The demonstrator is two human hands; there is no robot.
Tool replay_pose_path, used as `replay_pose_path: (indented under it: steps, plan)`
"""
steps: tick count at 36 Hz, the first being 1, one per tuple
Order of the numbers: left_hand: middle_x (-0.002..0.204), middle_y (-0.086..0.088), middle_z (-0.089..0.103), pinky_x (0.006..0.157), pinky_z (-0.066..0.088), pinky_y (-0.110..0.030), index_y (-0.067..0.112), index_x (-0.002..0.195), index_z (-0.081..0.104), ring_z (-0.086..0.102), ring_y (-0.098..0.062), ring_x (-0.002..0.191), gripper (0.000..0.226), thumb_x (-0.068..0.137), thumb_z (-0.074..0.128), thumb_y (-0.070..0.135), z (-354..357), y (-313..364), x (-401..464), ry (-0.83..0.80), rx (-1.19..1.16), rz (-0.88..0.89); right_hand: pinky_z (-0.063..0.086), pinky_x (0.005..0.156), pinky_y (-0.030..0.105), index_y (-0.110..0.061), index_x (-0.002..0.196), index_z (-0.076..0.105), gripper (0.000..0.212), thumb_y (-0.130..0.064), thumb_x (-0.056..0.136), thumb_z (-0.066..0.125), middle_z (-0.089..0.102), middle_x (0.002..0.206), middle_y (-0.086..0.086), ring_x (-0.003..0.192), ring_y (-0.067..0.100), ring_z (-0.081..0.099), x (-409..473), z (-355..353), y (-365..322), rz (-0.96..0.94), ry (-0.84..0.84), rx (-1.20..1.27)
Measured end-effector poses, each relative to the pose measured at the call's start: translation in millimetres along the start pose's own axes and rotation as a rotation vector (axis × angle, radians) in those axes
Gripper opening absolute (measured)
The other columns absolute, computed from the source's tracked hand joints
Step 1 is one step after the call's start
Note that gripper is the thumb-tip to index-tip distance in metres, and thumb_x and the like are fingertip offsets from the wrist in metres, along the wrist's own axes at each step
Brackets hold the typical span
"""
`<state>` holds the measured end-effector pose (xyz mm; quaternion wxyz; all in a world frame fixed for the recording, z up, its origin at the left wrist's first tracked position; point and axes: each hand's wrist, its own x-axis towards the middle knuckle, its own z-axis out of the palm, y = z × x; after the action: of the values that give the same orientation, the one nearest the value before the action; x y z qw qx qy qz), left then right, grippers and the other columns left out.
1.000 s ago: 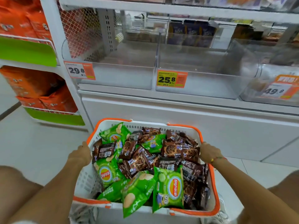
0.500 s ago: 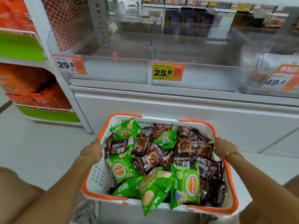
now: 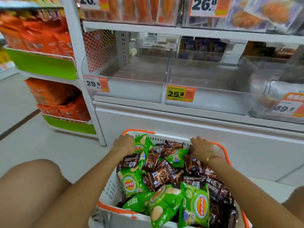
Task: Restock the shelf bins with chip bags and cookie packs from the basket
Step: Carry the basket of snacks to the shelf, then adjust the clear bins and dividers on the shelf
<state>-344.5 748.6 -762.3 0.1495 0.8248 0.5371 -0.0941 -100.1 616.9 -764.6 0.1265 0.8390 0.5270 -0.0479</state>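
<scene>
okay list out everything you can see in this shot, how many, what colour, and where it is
basket: one, white with orange rim, on the floor before the shelf
chip bags: about seven showing, green, mostly along the basket's left and near side
cookie packs: many, count unclear, dark brown, middle and right of the basket
shelf bins: three showing, clear, nothing visible inside, on the lower shelf
price tags: three, orange and yellow, on the bin fronts
orange packs: several, on the side rack at left
left hand: one, at the basket's far rim on a green chip bag
right hand: one, at the far rim by the cookie packs, grip unclear
</scene>
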Motion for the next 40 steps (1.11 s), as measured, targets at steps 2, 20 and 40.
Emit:
replay_pose_path:
  steps: [2,20,40]
  plan:
    - [0.144,-0.006,0.045,0.099,0.040,-0.037,0.022,0.141,0.044,0.043,-0.026,0.130,0.050,0.093,0.049,0.010,-7.1,7.3,4.7,-0.004,-0.065,0.047,0.049,0.092,0.036,-0.012,0.129,0.052,0.035,-0.011,0.094,0.045,0.055,0.128,0.008,0.117,0.026,0.055,4.8,-7.0,-11.5,-0.046,-0.043,-0.031]
    - [0.135,-0.003,0.055,0.095,0.044,-0.030,0.024,0.138,0.049,0.055,-0.021,0.117,0.044,0.095,0.057,0.021,53.1,48.5,76.2,-0.276,-0.200,0.321,0.045,0.094,0.037,-0.019,0.132,0.052,0.041,-0.023,0.091,0.056,0.056,0.127,0.006,0.117,0.026,0.050,85.0,31.4,-62.5,-0.433,-0.127,0.256]
    - [0.120,-0.004,0.062,0.099,0.043,-0.023,0.021,0.110,0.062,0.054,-0.019,0.122,0.036,0.079,0.076,0.009,13.3,48.0,81.1,-0.404,-0.691,0.290,0.034,0.060,0.032,-0.021,0.063,0.050,0.040,-0.033,0.101,0.045,0.053,0.061,0.002,0.065,0.022,0.048,70.3,-14.2,-21.4,-0.324,-0.052,0.535]
